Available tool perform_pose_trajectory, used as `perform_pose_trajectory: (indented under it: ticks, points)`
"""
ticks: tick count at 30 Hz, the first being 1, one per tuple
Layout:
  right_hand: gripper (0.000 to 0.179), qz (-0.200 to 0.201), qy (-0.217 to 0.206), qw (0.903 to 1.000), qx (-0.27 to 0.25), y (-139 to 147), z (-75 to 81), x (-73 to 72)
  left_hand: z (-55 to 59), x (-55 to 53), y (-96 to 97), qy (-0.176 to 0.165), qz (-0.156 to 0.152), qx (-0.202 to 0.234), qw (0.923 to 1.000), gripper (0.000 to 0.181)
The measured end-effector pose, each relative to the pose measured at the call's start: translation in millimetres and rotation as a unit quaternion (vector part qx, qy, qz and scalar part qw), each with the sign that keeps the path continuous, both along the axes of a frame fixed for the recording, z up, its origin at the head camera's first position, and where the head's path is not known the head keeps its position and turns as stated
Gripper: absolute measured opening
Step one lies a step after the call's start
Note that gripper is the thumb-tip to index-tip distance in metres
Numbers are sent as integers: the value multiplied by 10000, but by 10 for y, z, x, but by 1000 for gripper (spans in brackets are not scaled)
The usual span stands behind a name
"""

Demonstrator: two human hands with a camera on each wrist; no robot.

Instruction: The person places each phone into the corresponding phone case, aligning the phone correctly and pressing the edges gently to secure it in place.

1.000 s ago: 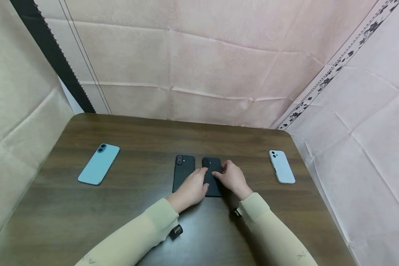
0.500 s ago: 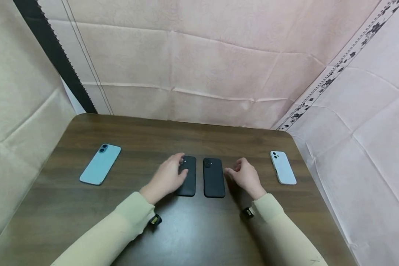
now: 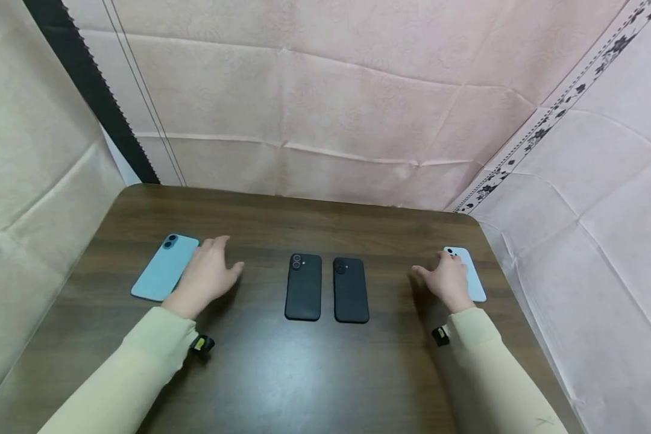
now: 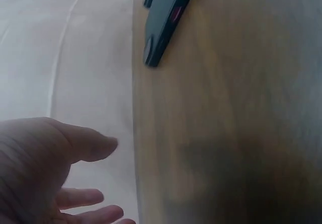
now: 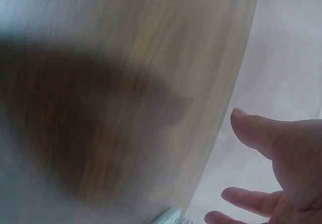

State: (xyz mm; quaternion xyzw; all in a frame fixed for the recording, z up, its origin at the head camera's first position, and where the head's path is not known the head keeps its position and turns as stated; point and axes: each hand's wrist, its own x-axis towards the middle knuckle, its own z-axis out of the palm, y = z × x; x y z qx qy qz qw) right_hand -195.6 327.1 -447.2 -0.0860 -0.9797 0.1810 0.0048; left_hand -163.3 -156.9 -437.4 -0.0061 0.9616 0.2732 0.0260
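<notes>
My left hand [image 3: 207, 272] hovers at the right edge of a light blue smartphone [image 3: 163, 268], thumb spread from the fingers, nothing held. Over on the right, my right hand [image 3: 446, 278] overlaps the left side of a white smartphone [image 3: 469, 274], its thumb pointing left and its fingers loose. Two black smartphones lie side by side in the middle, camera ends away from me: the left one [image 3: 304, 288] and the right one [image 3: 351, 291], with a narrow gap between them. In the left wrist view, the thumb [image 4: 93, 143] stands apart from the fingers.
All the phones lie on a dark wooden table [image 3: 314, 380] with rounded far corners. A pale cloth [image 3: 347, 102] hangs behind the far edge, and more cloth [image 3: 591, 253] hangs along the right side.
My hands have left the black phones and moved apart, the left hand to the light blue phone and the right to the white one. The black phones have stayed in place.
</notes>
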Motion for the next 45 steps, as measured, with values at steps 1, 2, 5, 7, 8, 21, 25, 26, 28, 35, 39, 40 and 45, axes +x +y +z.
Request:
perform_pose_trajectory:
  ticks: [1, 2, 5, 7, 8, 21, 25, 26, 28, 35, 39, 40, 45]
  points:
    - [78, -61, -7, 10000, 58, 41, -3, -9, 5, -2, -45, -37, 39, -24, 10000, 69]
    - [80, -109, -14, 9999, 130, 80, -3, -18, 11, -4, -87, -63, 83, -60, 9999, 70]
    - [82, -298, -50, 9994, 162, 190, -11, -32, 29, -6, -208, -111, 206, -192, 9995, 74]
    - [82, -406, -79, 9990, 163, 264, -28, -39, 24, -9, -292, -102, 251, -333, 9991, 75]
    - [81, -462, -103, 9988, 144, 295, -34, -39, 21, -10, -336, -101, 258, -410, 9988, 76]
    - [92, -1111, -712, 9912, -47, 566, -136, -35, -19, 50, -756, -435, 512, -642, 9957, 84]
    - [90, -1191, -841, 9893, -62, 586, -153, -42, -43, 65, -814, -690, 510, -624, 9944, 82]
    - [90, -1204, -871, 9889, -67, 589, -157, -46, -49, 68, -829, -751, 489, -629, 9940, 80]
    - [88, -1215, -904, 9884, -75, 590, -162, -50, -65, 72, -850, -863, 473, -650, 9930, 77]
    - [75, -1222, -1000, 9875, 10, 600, -171, -63, -120, 78, -869, -1079, 517, -682, 9905, 75]
    - [73, -1237, -1061, 9866, 34, 611, -171, -66, -127, 90, -869, -1007, 505, -676, 9913, 72]
    - [72, -1246, -1061, 9865, 33, 614, -172, -66, -127, 92, -869, -989, 510, -671, 9915, 72]
    - [65, -1249, -1106, 9858, 174, 644, -182, -59, -128, 99, -883, -835, 422, -642, 9935, 70]
